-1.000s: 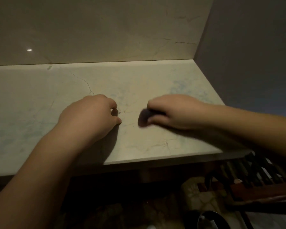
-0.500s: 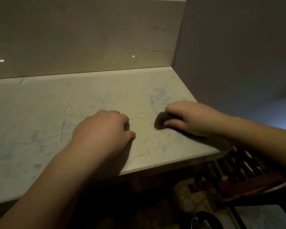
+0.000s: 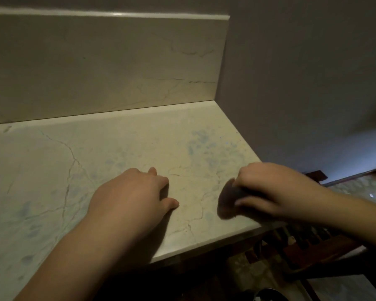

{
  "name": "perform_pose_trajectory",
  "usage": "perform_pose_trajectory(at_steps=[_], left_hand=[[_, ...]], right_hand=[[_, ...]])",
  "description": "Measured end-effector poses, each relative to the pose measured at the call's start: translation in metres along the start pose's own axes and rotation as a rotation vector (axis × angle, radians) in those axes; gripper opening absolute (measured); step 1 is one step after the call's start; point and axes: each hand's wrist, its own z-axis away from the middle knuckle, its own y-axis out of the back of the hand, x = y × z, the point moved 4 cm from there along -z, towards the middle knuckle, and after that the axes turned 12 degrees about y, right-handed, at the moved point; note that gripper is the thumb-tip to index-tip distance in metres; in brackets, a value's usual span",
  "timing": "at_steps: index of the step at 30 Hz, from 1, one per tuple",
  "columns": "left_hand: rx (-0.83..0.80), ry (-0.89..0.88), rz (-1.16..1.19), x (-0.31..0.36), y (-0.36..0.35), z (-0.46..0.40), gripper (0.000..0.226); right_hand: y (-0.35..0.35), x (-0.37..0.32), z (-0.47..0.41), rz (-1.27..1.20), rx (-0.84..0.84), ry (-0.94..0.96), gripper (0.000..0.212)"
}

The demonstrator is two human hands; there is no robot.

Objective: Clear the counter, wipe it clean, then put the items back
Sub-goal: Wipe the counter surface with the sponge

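A dark cloth (image 3: 230, 195) is gripped by the right hand (image 3: 276, 190) and pressed onto the counter (image 3: 117, 148), near its front edge. To its left, apart from it, the left hand (image 3: 135, 196) is rested palm-down on the counter with fingers loosely bent, nothing held. Bluish smears are seen beyond the right hand. A dark wooden rack (image 3: 313, 246) is seen below that hand.

Ref: countertop (image 3: 117, 144). Backsplash (image 3: 96, 68) behind it, wall (image 3: 302, 83) at its R end. Left hand (image 3: 130, 198) on countertop, near front edge. Right hand (image 3: 276, 190) w/ pad (image 3: 230, 197) on countertop, R of left hand, at front-R corner. Wooden rack (image 3: 308, 246) below that corner.
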Motion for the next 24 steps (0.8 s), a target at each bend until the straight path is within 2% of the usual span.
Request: perform_pose_trajectory(at_steps=[2,4,6,9,11,13,16,19,24], left_hand=[[0.009,-0.011,0.012,-0.002,-0.002,-0.001,0.049],[0.016,-0.017,0.02,-0.003,-0.003,-0.001,0.05],[0.025,-0.025,0.021,-0.002,-0.003,-0.002,0.05],[0.038,-0.035,0.03,-0.001,-0.002,-0.001,0.048],[0.038,-0.034,0.032,-0.002,-0.002,-0.002,0.05],[0.03,-0.028,0.031,-0.002,-0.001,-0.002,0.052],[0.018,-0.032,0.019,-0.001,0.0,-0.002,0.052],[0.012,-0.033,0.012,-0.001,0.001,-0.003,0.054],[0.038,-0.063,0.021,0.0,0.0,0.001,0.054]], right_hand=[[0.014,0.028,0.001,-0.058,0.144,-0.215,0.019],[0.014,0.061,0.004,-0.034,0.181,-0.4,0.02],[0.011,0.088,0.001,-0.004,0.161,-0.495,0.021],[0.019,0.134,-0.012,-0.014,0.272,-0.611,0.024],[0.026,0.162,-0.029,-0.054,0.279,-0.669,0.024],[0.023,0.184,-0.053,-0.095,0.247,-0.658,0.022],[0.011,0.199,-0.097,-0.081,0.228,-0.518,0.026],[-0.006,0.206,-0.13,-0.013,0.105,-0.411,0.026],[-0.012,0.183,-0.11,-0.08,0.084,-0.322,0.021]])
